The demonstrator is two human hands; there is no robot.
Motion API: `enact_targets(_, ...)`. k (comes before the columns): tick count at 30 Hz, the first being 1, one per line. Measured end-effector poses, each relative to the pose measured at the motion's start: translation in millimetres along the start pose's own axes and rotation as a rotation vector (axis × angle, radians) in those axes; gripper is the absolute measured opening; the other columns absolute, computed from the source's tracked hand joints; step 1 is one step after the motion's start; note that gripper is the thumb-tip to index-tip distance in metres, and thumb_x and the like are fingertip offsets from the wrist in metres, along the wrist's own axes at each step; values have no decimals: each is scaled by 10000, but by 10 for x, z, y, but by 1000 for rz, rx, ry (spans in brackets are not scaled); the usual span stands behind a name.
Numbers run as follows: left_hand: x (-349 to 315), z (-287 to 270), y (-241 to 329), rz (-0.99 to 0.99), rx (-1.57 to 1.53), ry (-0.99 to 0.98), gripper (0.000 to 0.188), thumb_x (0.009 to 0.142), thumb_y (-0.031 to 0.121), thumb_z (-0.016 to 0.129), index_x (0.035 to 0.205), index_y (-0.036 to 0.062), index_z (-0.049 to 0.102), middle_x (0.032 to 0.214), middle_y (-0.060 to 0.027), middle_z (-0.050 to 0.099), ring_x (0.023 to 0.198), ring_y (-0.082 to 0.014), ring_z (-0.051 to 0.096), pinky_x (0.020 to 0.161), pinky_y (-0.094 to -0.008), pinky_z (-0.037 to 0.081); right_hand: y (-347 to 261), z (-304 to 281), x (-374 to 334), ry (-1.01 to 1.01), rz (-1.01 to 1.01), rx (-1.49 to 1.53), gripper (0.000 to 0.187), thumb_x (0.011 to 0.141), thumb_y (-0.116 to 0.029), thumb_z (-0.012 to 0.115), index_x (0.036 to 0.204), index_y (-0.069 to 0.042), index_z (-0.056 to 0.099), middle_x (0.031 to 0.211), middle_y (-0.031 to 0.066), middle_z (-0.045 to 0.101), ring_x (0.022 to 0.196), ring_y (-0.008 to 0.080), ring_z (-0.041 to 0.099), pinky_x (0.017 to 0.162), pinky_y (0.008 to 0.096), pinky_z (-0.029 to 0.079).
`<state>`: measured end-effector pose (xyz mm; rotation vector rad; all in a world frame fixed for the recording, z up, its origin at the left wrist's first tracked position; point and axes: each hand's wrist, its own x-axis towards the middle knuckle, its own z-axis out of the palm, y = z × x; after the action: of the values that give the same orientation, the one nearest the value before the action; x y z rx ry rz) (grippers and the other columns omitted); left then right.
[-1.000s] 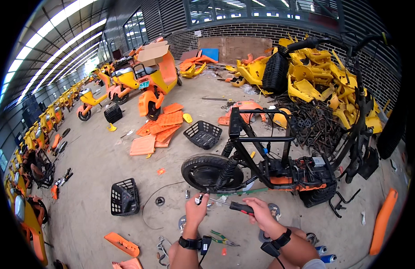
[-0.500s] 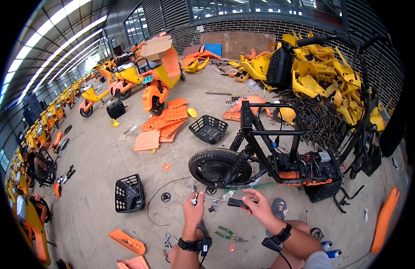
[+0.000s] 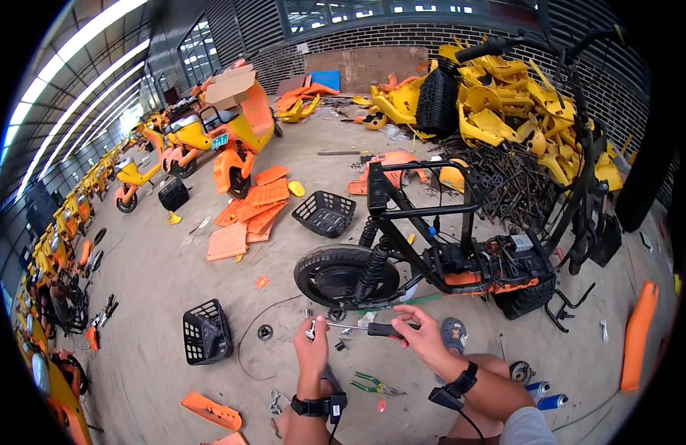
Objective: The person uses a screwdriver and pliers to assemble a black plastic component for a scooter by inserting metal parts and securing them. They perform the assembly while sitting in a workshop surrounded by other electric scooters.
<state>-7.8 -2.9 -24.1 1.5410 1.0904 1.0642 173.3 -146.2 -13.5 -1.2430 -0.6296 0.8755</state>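
So the screwdriver sat almost level between both hands, on the near side of a stripped scooter frame. The right hand had thumb and fingers closed on the handle, and the left hand was curled shut around some small piece at the shaft's tip, too tiny to tell what. Progress-wise, I'd call it partway: most of the frame's bodywork was off and its wiring lay bare, but the rear wheel, shocks and handlebar were all still on. Whatever was up with that small piece looked unfinished, tool still at it. The floor was grey, dusty concrete with pliers, a sprocket and a black basket lying around. Big shed of a room, brick wall at the back, a heap of yellow panels near it, and scooters lined up down the left.
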Motion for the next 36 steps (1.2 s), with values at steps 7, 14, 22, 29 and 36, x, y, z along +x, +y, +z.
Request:
enact_targets(7, 18, 162, -64, 105, -140, -149, 535, 1029, 451, 409, 1079, -23, 650, 864, -83, 643, 796, -148, 598, 731, -276, 471, -78, -229, -22, 60, 34, -1, 313, 920, -125, 665, 1207, -32, 584, 915, 30, 594, 582, 72, 530, 501, 204, 418)
enact_targets(14, 114, 238, -61, -119, -537, -157, 695, 1022, 552, 252, 992, -15, 652, 809, -103, 625, 749, -173, 631, 697, -327, 560, -172, -259, -114, 93, -13, -12, 197, 883, -146, 715, 1038, -43, 649, 847, 10, 628, 557, 47, 515, 477, 185, 362)
enact_targets(22, 213, -92, 21, -269, -1010, -102, 650, 993, 559, 276, 824, 10, 582, 757, -122, 584, 711, -252, 607, 714, -387, 536, -163, -179, -112, 91, 3, 57, 138, 877, -99, 714, 974, -24, 651, 784, 27, 629, 552, 61, 534, 474, 198, 386)
enact_targets(29, 158, -326, 187, -362, -1120, -9, 631, 973, 563, 296, 760, 22, 540, 768, -139, 555, 712, -300, 577, 726, -428, 489, -56, 65, -147, -116, -149, -79, 133, 850, -12, 713, 957, 8, 636, 972, 64, 643, 604, 66, 564, 496, 200, 425)
enact_targets(36, 176, -511, -10, -312, -1157, -51, 630, 989, 562, 277, 768, 31, 535, 715, -118, 539, 669, -269, 556, 666, -368, 457, -1, 197, -163, -144, -166, -146, 109, 850, -11, 710, 931, 5, 639, 973, 75, 648, 621, 62, 571, 505, 195, 447)
